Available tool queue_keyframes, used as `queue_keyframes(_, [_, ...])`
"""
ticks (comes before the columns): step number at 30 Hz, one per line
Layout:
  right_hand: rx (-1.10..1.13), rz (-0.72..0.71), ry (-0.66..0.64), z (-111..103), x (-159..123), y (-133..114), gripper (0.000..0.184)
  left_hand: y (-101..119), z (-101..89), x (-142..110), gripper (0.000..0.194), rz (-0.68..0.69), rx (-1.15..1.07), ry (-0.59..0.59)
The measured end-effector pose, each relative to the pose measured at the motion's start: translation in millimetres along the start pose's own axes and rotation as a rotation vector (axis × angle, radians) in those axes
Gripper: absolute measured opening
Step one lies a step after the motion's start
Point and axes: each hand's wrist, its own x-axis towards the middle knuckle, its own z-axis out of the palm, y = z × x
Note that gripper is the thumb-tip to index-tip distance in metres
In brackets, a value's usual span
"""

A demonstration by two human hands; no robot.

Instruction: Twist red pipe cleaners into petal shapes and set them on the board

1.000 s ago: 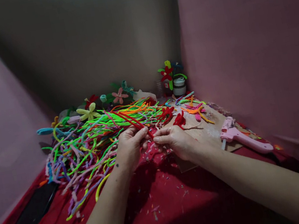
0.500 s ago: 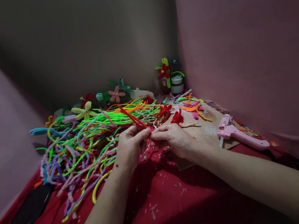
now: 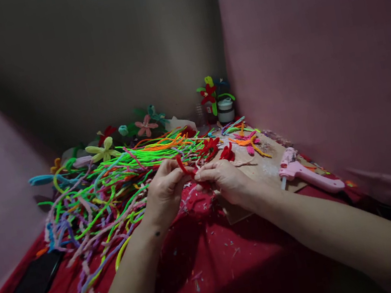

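Between my fingertips is a bent red pipe cleaner (image 3: 183,166), its upper end rising in a short curve. My left hand (image 3: 166,192) pinches it from the left, and my right hand (image 3: 222,180) grips it from the right with thumb and forefinger. Fingers partly hide the middle of the red piece. Just beyond my right hand lie red pipe-cleaner petals (image 3: 226,152) and another red bunch (image 3: 209,149). Left of my hands spreads a big heap of coloured pipe cleaners (image 3: 137,160), mostly green, with purple, pink and yellow strands.
On the right, a pink glue gun (image 3: 310,174) rests across a cardboard sheet (image 3: 263,167) near orange and pink pieces (image 3: 248,142). Finished flowers (image 3: 104,151) and a lidded jar (image 3: 226,110) stand along the back wall. Scraps litter the red cloth (image 3: 205,286).
The red pipe cleaner, earlier long and slanting up to the left, is now bent and shorter above my fingers. My view has shifted slightly to the right.
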Motion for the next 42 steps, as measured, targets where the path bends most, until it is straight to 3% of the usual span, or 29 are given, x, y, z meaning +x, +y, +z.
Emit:
queue_keyframes(5, [-0.121,0.053,-0.067,-0.5,-2.3,-8.1,0.009,0.5,-9.0,1.6,0.013,0.186,0.28,-0.091])
queue_keyframes(7, [-0.236,0.009,-0.116,-0.3,-3.6,-9.6,0.012,5.6,-12.4,1.2,0.013,0.15,0.275,-0.169])
queue_keyframes(10, [-0.615,-0.228,-0.13,0.2,-7.9,-6.4,0.018,10.6,-15.5,-0.6,0.012,-0.186,0.042,-0.264])
queue_keyframes(14, [-1.071,-0.823,-0.076,0.9,-16.3,2.1,0.017,6.4,-15.1,-1.9,0.02,-0.769,-0.46,-0.297])
queue_keyframes(17, [-1.086,-1.061,-0.064,1.4,-20.4,3.0,0.017,5.0,-13.5,-1.5,0.032,-0.919,-0.868,-0.386])
queue_keyframes(20, [-0.872,-0.953,-0.012,3.2,-21.2,-1.9,0.015,10.5,-13.4,-1.4,0.031,-0.893,-0.969,-0.363])
queue_keyframes(23, [-0.512,-0.582,0.002,5.9,-19.1,-8.4,0.011,17.5,-15.5,-1.8,0.015,-0.724,-0.805,-0.118])
queue_keyframes(25, [-0.302,-0.373,-0.02,6.9,-17.1,-11.9,0.012,19.9,-17.0,-1.7,0.016,-0.54,-0.693,0.004])
queue_keyframes(27, [-0.173,-0.273,-0.041,6.9,-15.5,-14.2,0.013,20.1,-17.9,-1.5,0.02,-0.33,-0.546,0.015])
queue_keyframes(30, [-0.134,-0.228,-0.067,6.0,-14.9,-15.0,0.013,18.7,-18.3,-1.4,0.012,-0.108,-0.286,-0.072])
queue_keyframes(34, [-0.311,-0.288,-0.09,5.0,-17.8,-11.8,0.011,17.8,-18.1,-2.1,0.005,-0.054,-0.099,-0.061])
queue_keyframes(39, [-0.856,-0.82,-0.024,3.6,-20.6,-1.6,0.017,15.4,-16.1,-2.4,0.023,-0.474,-0.292,-0.3])
queue_keyframes(42, [-0.939,-0.909,-0.005,3.7,-19.8,2.2,0.018,14.9,-16.3,-2.0,0.023,-0.599,-0.43,-0.308])
